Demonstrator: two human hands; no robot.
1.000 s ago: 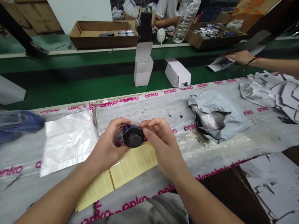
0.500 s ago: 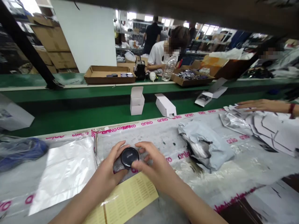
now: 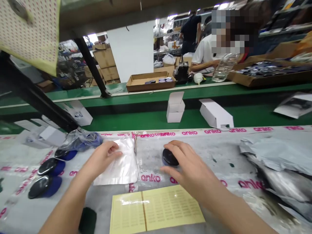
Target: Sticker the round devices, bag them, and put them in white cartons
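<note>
My right hand [image 3: 187, 162] has its fingers and thumb around a small round blue case with a glossy black top [image 3: 170, 157], which stands on the plastic-covered table. My left hand [image 3: 106, 157] is over a pile of white plastic bags [image 3: 123, 162], fingers curled and thumb a little apart, with nothing visible between them. Below the hands lies a yellow sheet of printed labels [image 3: 168, 211]. Several similar black-topped blue cases [image 3: 50, 165] sit at the left, beside a clear bag of blue things [image 3: 90, 139].
White open boxes [image 3: 175, 109] stand on the green ledge. A crumpled grey plastic bag [image 3: 278, 156] lies at right. A black post [image 3: 91, 66] rises at left, and a beam [image 3: 126, 16] crosses above. A co-worker [image 3: 204, 52] sits opposite, behind cardboard trays [image 3: 151, 85].
My left hand has let go of the round case and moved left over the white bags. My right hand stays at the case. The view has turned left, showing more cases.
</note>
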